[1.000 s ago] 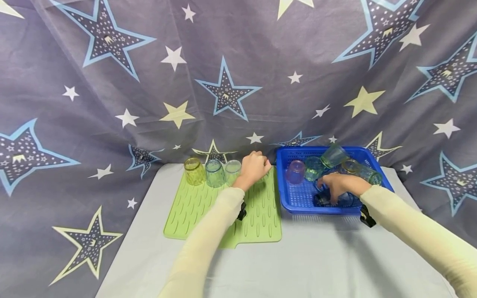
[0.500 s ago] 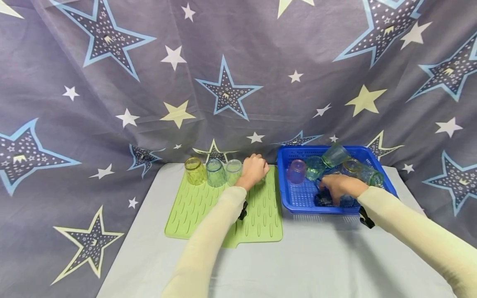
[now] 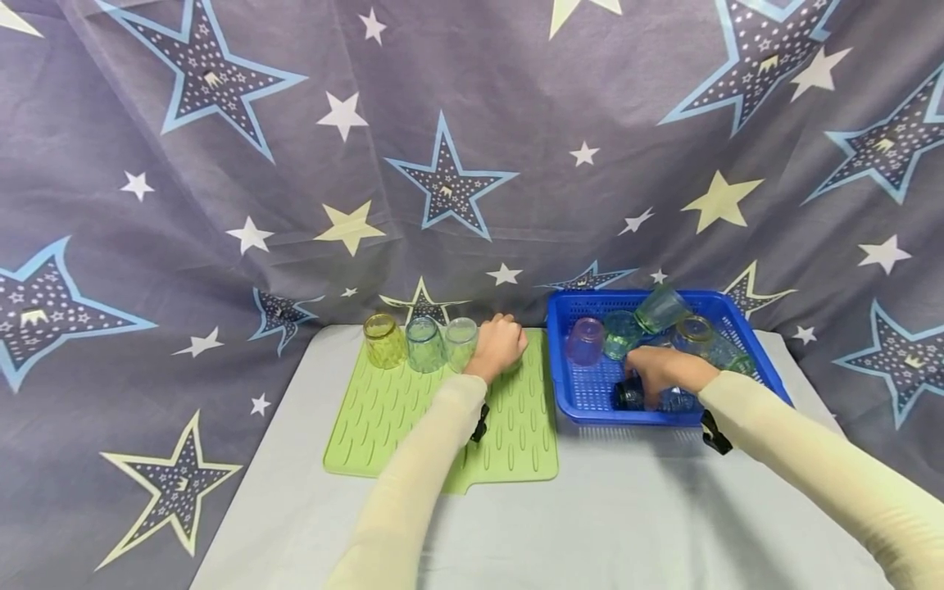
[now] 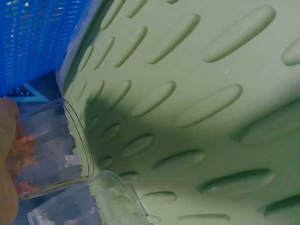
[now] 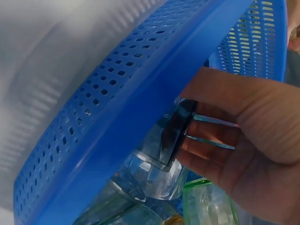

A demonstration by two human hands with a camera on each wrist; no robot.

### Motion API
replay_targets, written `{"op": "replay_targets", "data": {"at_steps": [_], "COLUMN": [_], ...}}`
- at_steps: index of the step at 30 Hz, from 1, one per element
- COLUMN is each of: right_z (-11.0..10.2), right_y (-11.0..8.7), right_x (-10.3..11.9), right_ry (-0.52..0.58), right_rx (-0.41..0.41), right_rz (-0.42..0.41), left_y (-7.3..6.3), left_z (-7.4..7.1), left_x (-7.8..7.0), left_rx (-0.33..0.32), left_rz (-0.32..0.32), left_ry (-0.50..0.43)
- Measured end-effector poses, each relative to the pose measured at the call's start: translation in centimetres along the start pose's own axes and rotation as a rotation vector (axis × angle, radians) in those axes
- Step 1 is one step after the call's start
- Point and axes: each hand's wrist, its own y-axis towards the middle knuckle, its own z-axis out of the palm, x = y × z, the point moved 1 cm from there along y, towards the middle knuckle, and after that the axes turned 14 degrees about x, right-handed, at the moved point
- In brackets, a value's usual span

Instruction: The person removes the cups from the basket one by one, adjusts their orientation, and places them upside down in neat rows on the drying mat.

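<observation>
My left hand (image 3: 501,344) is at the back of the green drying mat (image 3: 516,434). In the left wrist view its fingers hold a clear glass (image 4: 51,145), whose rim is down at the mat; the head view hides this glass behind the hand. Beside it stand a frosted clear glass (image 3: 461,344), a blue-green glass (image 3: 425,344) and a yellow glass (image 3: 384,341), all upside down. My right hand (image 3: 664,370) reaches into the blue basket (image 3: 562,385) and grips a dark glass (image 3: 627,395) lying on its side, fingers and thumb around it (image 5: 176,129).
Several more glasses lie in the basket, among them a pink glass (image 3: 586,342), a green glass (image 3: 622,334) and an amber-rimmed glass (image 3: 693,332). The basket stands right of the mat on a white table (image 3: 590,508). A starry curtain (image 3: 310,147) hangs behind.
My left hand has lowered slightly toward the mat. My right hand has shifted a little left with the dark glass, and glasses at the basket's right side have moved.
</observation>
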Motion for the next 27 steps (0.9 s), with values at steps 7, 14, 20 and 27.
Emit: {"op": "replay_targets", "data": {"at_steps": [7,14,20,27], "right_z": [0.2,0.0,0.0,0.2], "right_y": [0.7,1.2,1.5,1.6], "right_x": [0.4,0.8,0.8,0.7], "right_ry": [0.003,-0.038,-0.049,-0.058], "right_rx": [0.013,0.019,0.02,0.011], "right_rz": [-0.006,0.018,0.03,0.027], "left_y": [0.0,0.2,0.5,0.9], "left_z": [0.5,1.1,1.6,1.7], "left_x": [0.2,0.4,0.5,0.3], "left_rx": [0.025,0.023,0.019,0.047], "left_rz": [0.003,-0.004,0.002,-0.015], "left_ry": [-0.005,0.001,0.001,-0.004]}}
